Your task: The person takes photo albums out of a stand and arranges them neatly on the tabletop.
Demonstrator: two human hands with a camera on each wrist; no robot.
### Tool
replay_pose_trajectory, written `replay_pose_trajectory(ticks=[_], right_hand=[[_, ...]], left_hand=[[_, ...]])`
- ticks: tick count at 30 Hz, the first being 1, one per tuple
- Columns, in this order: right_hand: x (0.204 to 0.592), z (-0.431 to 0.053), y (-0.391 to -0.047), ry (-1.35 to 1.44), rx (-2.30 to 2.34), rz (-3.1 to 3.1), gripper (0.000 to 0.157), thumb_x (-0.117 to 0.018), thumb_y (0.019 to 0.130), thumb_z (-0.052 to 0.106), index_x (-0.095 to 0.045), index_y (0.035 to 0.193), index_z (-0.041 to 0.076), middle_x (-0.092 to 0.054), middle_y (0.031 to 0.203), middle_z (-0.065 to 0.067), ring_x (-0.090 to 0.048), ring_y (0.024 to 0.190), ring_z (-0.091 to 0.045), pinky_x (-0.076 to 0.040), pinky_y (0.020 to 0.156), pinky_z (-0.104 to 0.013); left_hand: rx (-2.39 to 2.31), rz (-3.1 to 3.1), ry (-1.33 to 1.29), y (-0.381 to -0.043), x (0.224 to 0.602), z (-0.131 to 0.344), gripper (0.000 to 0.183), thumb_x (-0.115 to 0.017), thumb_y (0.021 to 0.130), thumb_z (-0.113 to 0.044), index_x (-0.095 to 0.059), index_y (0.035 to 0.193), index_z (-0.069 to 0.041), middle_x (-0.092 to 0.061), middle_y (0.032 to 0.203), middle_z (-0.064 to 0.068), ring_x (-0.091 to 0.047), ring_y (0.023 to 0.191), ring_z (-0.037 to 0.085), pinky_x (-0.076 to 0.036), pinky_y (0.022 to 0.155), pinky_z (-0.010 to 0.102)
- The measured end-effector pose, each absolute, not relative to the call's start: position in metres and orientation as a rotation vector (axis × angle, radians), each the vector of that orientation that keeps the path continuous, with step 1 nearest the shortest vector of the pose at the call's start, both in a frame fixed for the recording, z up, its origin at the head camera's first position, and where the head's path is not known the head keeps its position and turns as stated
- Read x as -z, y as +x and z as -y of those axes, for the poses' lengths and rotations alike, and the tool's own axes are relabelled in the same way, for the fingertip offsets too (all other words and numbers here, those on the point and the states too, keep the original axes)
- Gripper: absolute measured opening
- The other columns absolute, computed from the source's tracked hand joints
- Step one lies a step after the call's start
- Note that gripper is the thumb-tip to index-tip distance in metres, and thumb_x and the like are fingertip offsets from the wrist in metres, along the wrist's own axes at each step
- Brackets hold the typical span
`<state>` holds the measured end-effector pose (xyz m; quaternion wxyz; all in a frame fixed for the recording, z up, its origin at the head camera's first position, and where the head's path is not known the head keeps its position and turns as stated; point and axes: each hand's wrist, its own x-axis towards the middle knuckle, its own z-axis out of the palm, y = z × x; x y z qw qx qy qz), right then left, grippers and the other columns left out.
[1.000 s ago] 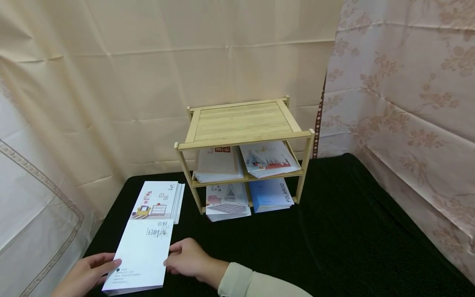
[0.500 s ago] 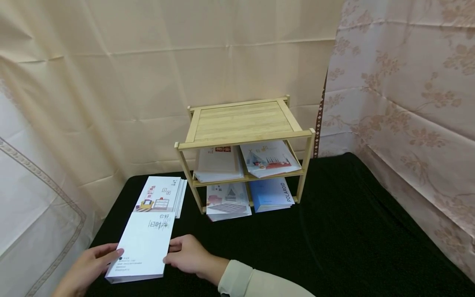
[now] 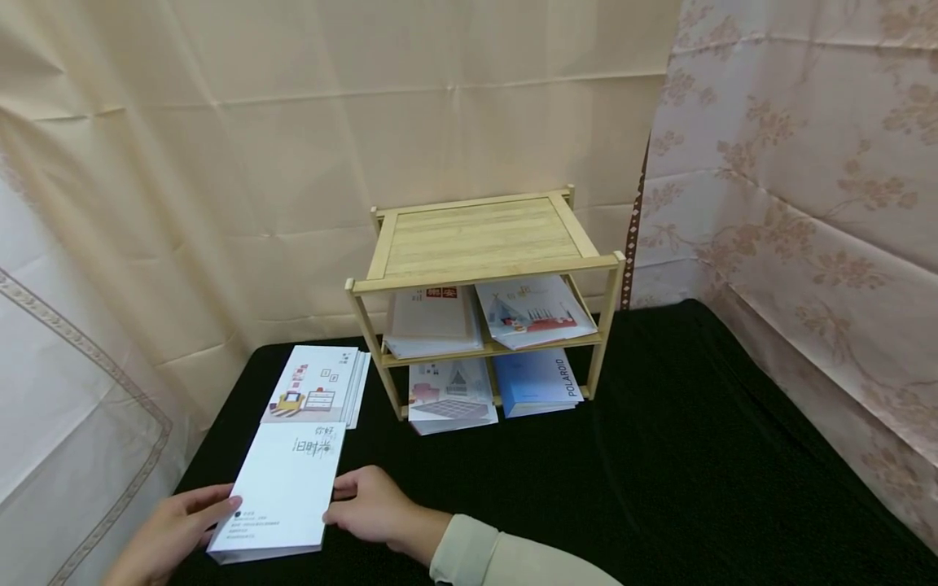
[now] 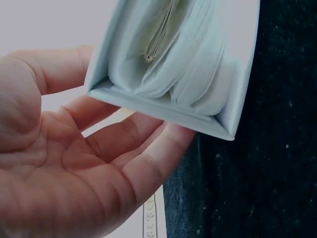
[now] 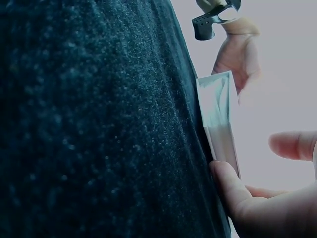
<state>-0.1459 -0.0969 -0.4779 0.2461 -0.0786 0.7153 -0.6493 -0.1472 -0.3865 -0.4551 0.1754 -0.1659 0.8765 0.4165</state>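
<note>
A white photo album (image 3: 282, 488) with Chinese lettering on its cover lies at the front left in the head view. My left hand (image 3: 172, 525) grips its near left corner, thumb on the cover. In the left wrist view this hand (image 4: 94, 148) has fingers under the album's spine (image 4: 158, 114), and the page ends show between the covers. My right hand (image 3: 377, 505) holds the right edge; in the right wrist view, fingers (image 5: 225, 181) meet the album's side (image 5: 218, 109). Just beyond, several albums (image 3: 308, 387) lie stacked, the top one printed with furniture drawings.
A two-tier wooden shelf (image 3: 479, 236) stands at the back centre. White albums (image 3: 432, 321) and a tent-print album (image 3: 535, 313) fill its upper tier; a grey-print album (image 3: 450, 395) and a blue POLAROID album (image 3: 538, 382) lie below. Black cloth (image 3: 659, 456) covers the table.
Both hands have slid the white album slightly away from me, and the stack beyond it has shifted the same way. Over the last half second they have barely moved.
</note>
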Motion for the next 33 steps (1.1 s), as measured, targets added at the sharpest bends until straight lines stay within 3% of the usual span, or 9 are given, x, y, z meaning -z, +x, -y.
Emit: replay_pose_trajectory(ticks=[14, 22, 33], right_hand=[[0.48, 0.096, -0.145, -0.193, 1.793, -1.904, 0.029, -0.072, 0.087, -0.001, -0.074, 0.117, -0.001, -0.077, 0.1, -0.003, -0.071, 0.083, -0.014, -0.062, 0.075, -0.031], [0.479, 0.092, -0.144, -0.141, 1.772, -1.893, 0.031, -0.071, 0.088, -0.003, -0.071, 0.119, -0.002, -0.075, 0.104, -0.006, -0.072, 0.088, -0.019, -0.063, 0.082, -0.037], [0.473, 0.077, -0.149, -0.164, 1.784, -1.881, 0.032, -0.072, 0.088, 0.0, -0.071, 0.12, 0.002, -0.073, 0.109, -0.004, -0.072, 0.091, -0.018, -0.063, 0.084, -0.037]], left_hand=[[-1.151, -2.517, -0.403, -0.145, 0.449, 0.388, 0.056, -0.067, 0.101, -0.024, -0.052, 0.14, 0.014, -0.066, 0.124, 0.029, -0.068, 0.095, 0.02, -0.063, 0.086, 0.046], [-1.031, -2.566, -0.433, -0.146, 0.442, 0.378, 0.057, -0.066, 0.101, -0.024, -0.051, 0.139, 0.016, -0.064, 0.123, 0.033, -0.066, 0.091, 0.021, -0.063, 0.084, 0.045], [-0.854, -2.705, -0.417, -0.154, 0.431, 0.36, 0.054, -0.066, 0.1, -0.026, -0.056, 0.134, 0.014, -0.062, 0.127, 0.035, -0.064, 0.104, 0.036, -0.055, 0.088, 0.058]])
